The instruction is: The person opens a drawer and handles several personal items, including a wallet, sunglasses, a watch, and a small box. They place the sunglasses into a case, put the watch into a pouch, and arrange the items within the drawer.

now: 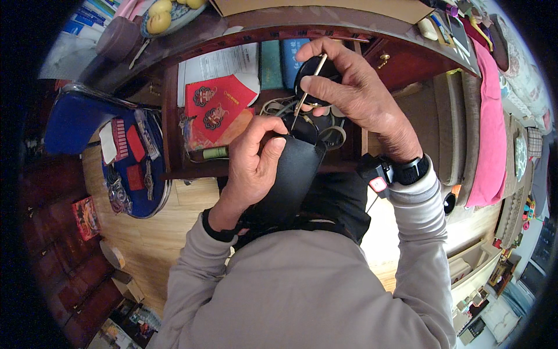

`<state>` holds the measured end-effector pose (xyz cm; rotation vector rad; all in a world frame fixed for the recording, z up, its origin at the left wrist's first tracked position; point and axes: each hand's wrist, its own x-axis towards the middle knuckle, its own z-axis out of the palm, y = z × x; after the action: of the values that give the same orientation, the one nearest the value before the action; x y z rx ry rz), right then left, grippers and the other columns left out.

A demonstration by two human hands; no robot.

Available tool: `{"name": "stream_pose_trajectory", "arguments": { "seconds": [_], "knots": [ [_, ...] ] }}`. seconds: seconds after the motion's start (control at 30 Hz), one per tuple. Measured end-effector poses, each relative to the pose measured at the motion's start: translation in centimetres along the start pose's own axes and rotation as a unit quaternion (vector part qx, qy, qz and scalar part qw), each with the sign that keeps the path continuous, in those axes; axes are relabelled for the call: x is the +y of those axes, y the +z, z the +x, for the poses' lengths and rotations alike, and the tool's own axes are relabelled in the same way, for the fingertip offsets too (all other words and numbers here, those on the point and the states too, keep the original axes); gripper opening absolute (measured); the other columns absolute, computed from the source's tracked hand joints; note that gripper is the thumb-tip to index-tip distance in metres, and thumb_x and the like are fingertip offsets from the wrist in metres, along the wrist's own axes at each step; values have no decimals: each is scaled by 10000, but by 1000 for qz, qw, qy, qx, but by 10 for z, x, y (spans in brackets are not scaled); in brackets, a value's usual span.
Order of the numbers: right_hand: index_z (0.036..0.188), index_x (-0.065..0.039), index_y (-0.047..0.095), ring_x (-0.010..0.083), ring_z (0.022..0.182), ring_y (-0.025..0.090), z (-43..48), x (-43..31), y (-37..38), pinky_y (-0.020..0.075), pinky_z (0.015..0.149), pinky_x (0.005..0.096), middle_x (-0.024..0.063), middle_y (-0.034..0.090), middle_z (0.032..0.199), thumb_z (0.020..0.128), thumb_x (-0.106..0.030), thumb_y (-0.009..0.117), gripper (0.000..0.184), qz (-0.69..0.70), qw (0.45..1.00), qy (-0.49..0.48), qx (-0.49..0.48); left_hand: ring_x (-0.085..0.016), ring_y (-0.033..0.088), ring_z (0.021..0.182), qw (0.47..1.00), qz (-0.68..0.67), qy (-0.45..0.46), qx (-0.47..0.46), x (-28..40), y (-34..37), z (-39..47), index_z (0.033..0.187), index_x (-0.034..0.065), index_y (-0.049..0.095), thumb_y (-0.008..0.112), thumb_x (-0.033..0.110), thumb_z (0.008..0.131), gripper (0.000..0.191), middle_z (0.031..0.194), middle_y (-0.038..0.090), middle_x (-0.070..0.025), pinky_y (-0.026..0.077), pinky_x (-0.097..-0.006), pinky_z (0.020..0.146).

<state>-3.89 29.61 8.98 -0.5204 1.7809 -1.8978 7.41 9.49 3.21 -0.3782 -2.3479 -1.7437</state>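
My left hand [255, 165] grips a black soft glasses pouch [293, 174] near its mouth, thumb and index finger at the rim. My right hand [355, 89] holds a pair of dark-lensed sunglasses [310, 72] by one lens, with the thumb on a pale, thin temple arm. The other lens [305, 129] sits at the pouch's mouth, partly hidden by its edge. Both hands are above an open wooden drawer [172, 131]. In it lie red envelopes [226, 102], printed paper [218, 61], a green booklet [271, 65], a blue booklet [291, 59] and coiled cables [338, 135].
A dark tabletop [183, 48] overhangs the drawer, bearing a plate [185, 19] of yellow fruit and a cardboard box [322, 9]. On the left, a blue chair [150, 187] carries small packets and cables. A brown sofa [449, 126] with a pink cloth [484, 131] stands on the right.
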Motion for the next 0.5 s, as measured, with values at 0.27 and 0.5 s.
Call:
{"name": "stream_pose_trajectory", "arguments": {
  "seconds": [0.27,0.5],
  "knots": [
    [1229,-41,557,65,748,625,-1,20,12,528,645,220,25,666,883,959,-107,698,312,-22,1000,-13,-15,-107,535,934,986,-148,-55,45,5,12,-18,1263,19,471,567,128,1039,267,1108,595,-79,442,-258,844],
    [1221,-57,567,71,855,630,-22,22,16,531,758,238,11,668,964,945,-57,696,304,58,998,6,23,-171,611,1061,871,-380,-283,-127,19,-7,-28,1428,-15,395,581,434,1019,635,1242,619,-157,484,-306,942]
  ]
}}
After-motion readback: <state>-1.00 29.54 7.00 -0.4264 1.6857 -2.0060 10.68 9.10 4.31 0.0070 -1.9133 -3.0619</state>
